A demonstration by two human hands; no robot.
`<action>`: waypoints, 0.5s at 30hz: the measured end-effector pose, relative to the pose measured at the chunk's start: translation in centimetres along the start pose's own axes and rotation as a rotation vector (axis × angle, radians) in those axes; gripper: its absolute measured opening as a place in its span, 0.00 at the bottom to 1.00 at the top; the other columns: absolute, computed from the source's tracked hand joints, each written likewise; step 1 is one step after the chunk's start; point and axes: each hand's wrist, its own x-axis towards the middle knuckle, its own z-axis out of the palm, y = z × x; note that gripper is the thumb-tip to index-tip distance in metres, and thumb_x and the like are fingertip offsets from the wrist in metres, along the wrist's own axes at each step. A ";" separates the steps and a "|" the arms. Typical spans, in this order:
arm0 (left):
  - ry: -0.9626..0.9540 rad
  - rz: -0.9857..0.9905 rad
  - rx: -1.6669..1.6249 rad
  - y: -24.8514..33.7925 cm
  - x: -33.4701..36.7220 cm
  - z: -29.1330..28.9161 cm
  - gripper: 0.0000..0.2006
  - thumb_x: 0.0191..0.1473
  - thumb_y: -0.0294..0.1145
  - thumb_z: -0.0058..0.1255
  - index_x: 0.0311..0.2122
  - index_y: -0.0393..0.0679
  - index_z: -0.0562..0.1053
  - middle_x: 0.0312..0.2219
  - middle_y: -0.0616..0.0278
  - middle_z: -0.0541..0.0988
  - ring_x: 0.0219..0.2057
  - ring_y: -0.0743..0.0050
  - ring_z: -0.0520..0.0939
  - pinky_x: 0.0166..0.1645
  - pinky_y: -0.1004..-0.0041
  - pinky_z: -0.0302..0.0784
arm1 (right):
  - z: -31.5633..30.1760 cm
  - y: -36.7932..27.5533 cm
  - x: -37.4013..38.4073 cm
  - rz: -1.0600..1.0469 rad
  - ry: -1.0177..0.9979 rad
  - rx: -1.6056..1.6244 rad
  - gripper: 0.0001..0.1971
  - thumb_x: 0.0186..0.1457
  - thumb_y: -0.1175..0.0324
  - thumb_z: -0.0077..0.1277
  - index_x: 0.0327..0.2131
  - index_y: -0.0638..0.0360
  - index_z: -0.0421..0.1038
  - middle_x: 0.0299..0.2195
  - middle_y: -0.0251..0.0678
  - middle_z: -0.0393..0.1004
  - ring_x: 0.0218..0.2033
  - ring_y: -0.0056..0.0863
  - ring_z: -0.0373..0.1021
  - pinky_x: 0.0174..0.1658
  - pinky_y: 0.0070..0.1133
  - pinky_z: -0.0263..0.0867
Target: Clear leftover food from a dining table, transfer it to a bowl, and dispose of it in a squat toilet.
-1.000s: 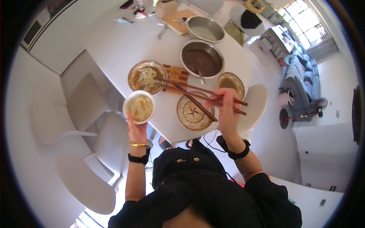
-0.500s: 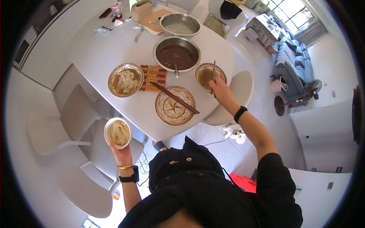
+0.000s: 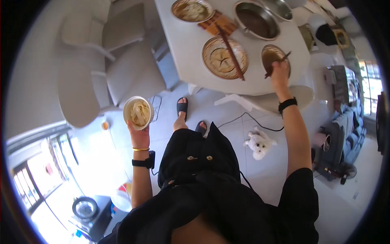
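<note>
My left hand point(image 3: 138, 137) cups a white bowl point(image 3: 127, 106) from below, out over the floor beside the table. Pale, wide noodles point(image 3: 140, 113) lie in it. Over at the table's right side my right hand point(image 3: 279, 74) is closed on a slim dark brown stick point(image 3: 287, 55), which looks like a chopstick. That hand hovers over a patterned bowl of brown liquid point(image 3: 269, 57) and hides part of it. To its left a patterned plate point(image 3: 211, 61) bears a pair of dark chopsticks point(image 3: 230, 52) laid across it. My right fingertips are partly hidden.
On the white table point(image 3: 185, 61) stand a patterned bowl with pale food point(image 3: 193, 10), a brown slatted mat point(image 3: 219, 24) and two metal basins point(image 3: 260, 22). Chairs point(image 3: 132, 71) stand left of it. A small white dog point(image 3: 260, 144) and a cable point(image 3: 260, 120) are on the floor.
The view has swung down and left, so the table sits higher and more floor shows. My left hand still holds the noodle bowl; the stick in my right hand is now tilted.
</note>
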 end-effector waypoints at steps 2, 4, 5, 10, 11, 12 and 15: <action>0.084 -0.013 -0.019 0.2 -2.7 -3.2 0.28 0.52 0.50 0.41 0.55 0.51 0.53 0.51 0.62 0.61 0.51 0.65 0.64 0.52 0.67 0.64 | -1.2 -2.0 -0.9 0.066 -0.027 -0.036 0.10 0.49 0.65 0.42 0.33 0.60 0.64 0.37 0.44 0.65 0.35 0.38 0.66 0.37 0.34 0.63; 0.383 -0.118 0.066 0.1 -4.7 -4.6 0.29 0.51 0.52 0.41 0.55 0.52 0.52 0.51 0.64 0.62 0.51 0.68 0.64 0.53 0.66 0.61 | -3.9 -4.2 -3.5 -0.422 0.141 -0.505 0.10 0.49 0.67 0.45 0.35 0.59 0.64 0.32 0.42 0.68 0.31 0.36 0.68 0.35 0.31 0.64; 0.389 -0.143 0.100 0.1 -5.5 -6.0 0.29 0.51 0.53 0.41 0.54 0.52 0.54 0.49 0.67 0.63 0.51 0.69 0.64 0.53 0.65 0.60 | -5.5 -6.3 -5.4 -0.407 0.084 -0.363 0.10 0.49 0.67 0.46 0.36 0.59 0.65 0.29 0.40 0.68 0.30 0.33 0.68 0.34 0.28 0.64; 0.419 -0.226 0.119 -0.4 -8.0 -12.1 0.25 0.51 0.51 0.43 0.51 0.50 0.59 0.45 0.66 0.67 0.45 0.72 0.68 0.47 0.68 0.64 | -1.6 -13.4 -21.8 -0.108 -0.570 0.530 0.06 0.54 0.71 0.43 0.35 0.58 0.66 0.24 0.27 0.65 0.28 0.15 0.64 0.33 0.15 0.61; 0.403 -0.239 0.109 -0.7 -8.0 -13.0 0.23 0.52 0.49 0.43 0.50 0.50 0.60 0.44 0.66 0.68 0.44 0.72 0.69 0.46 0.69 0.65 | 1.4 -13.6 -25.8 -0.014 -0.787 0.662 0.06 0.54 0.70 0.43 0.35 0.60 0.66 0.25 0.28 0.66 0.28 0.15 0.64 0.33 0.14 0.61; 0.388 -0.256 0.098 -1.2 -7.7 -14.1 0.22 0.52 0.48 0.43 0.49 0.50 0.61 0.43 0.66 0.69 0.43 0.72 0.70 0.46 0.69 0.66 | 5.1 -14.3 -29.5 -0.069 -0.983 0.534 0.07 0.54 0.69 0.44 0.36 0.62 0.65 0.26 0.29 0.68 0.27 0.15 0.65 0.32 0.14 0.63; 0.314 -0.209 0.162 -2.3 -6.8 -16.6 0.17 0.55 0.41 0.41 0.48 0.47 0.60 0.41 0.64 0.69 0.39 0.75 0.72 0.37 0.76 0.71 | 15.7 -17.5 -40.6 0.352 -1.348 0.773 0.11 0.54 0.66 0.43 0.40 0.60 0.63 0.31 0.33 0.70 0.33 0.20 0.69 0.34 0.16 0.66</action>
